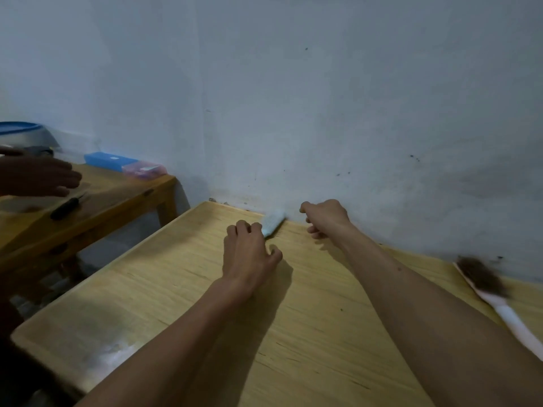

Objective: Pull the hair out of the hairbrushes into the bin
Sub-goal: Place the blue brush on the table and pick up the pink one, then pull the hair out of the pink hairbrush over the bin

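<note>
Wooden table point(182, 268) against pale wall point(323, 98)

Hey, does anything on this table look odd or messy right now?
Yes. The pink brush at the right edge is matted with a thick clump of brown hair. A whitish smear marks the table near its left front corner. No bin is in view.
</note>
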A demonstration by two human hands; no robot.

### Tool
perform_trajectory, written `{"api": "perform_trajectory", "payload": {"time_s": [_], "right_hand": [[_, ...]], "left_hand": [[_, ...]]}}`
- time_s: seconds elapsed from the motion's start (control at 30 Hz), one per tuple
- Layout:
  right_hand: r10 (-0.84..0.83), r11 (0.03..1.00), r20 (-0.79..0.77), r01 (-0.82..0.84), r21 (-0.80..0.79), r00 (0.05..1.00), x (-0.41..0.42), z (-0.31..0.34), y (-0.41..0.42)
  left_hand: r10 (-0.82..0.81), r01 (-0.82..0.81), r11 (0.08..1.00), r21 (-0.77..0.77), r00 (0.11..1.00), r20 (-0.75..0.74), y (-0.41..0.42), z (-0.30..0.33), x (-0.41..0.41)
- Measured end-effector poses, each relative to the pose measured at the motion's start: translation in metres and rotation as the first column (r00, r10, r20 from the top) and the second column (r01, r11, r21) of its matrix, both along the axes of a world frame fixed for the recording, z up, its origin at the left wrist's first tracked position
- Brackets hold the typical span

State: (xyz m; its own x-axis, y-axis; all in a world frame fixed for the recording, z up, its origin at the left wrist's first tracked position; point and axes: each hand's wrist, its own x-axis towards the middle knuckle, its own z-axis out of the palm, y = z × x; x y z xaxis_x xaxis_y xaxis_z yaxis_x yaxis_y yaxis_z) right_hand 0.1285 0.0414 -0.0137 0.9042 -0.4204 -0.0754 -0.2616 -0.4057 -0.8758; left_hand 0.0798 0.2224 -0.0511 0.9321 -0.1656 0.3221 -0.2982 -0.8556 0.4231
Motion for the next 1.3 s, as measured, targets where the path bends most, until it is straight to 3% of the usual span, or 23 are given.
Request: {"api": "perform_trajectory", "payload": {"time_s": [0.13, 0.3, 0.43, 0.57, 0.67, 0.8, 1.0, 1.1, 1.17, 1.3], "right_hand": [[-0.03, 0.996, 0.059, 0.034, -0.084, 0.998, -0.038, 0.029, -0.034], [-0.117, 0.953, 0.076, 0.133, -0.273, 0.99, -0.089, 0.054, -0.091], [-0.192, 0.822, -0.036, 0.14, -0.552, 0.981, -0.132, 0.062, -0.141], [-0.298, 0.735, -0.13, 0.14, -0.664, 0.946, -0.167, 0.055, -0.189], [-0.323, 0.754, -0.231, 0.102, -0.649, 0.918, -0.181, 0.041, -0.215], [-0.273, 0.854, -0.326, 0.071, -0.516, 0.905, -0.186, 0.024, -0.227], [-0.215, 0.899, -0.305, 0.066, -0.433, 0.928, -0.185, 0.024, -0.222], [-0.15, 0.92, -0.28, 0.029, -0.391, 0.948, -0.182, 0.039, -0.209], [-0.11, 0.928, -0.241, 0.013, -0.372, 0.964, -0.178, 0.053, -0.197], [0.009, 0.953, -0.206, -0.071, -0.296, 0.978, -0.171, 0.083, -0.156]], "left_hand": [[-0.083, 0.082, 0.996, -0.037, 0.997, -0.003, -0.038, 0.011, -0.019], [-0.244, 0.233, 0.967, -0.103, 0.963, -0.111, -0.105, 0.01, -0.058], [-0.366, 0.35, 0.929, -0.125, 0.919, -0.149, -0.161, 0.006, -0.096], [-0.432, 0.407, 0.9, -0.153, 0.879, -0.201, -0.212, 0.003, -0.125], [-0.429, 0.397, 0.902, -0.168, 0.865, -0.262, -0.248, 0.004, -0.144], [-0.473, 0.424, 0.88, -0.213, 0.82, -0.323, -0.278, 0.004, -0.164], [-0.485, 0.414, 0.873, -0.258, 0.79, -0.375, -0.29, 0.003, -0.171], [-0.505, 0.364, 0.855, -0.369, 0.747, -0.433, -0.282, 0.005, -0.164], [-0.507, 0.248, 0.824, -0.509, 0.723, -0.469, -0.272, 0.01, -0.158], [-0.446, 0.091, 0.725, -0.682, 0.817, -0.365, -0.237, 0.027, -0.15]]}}
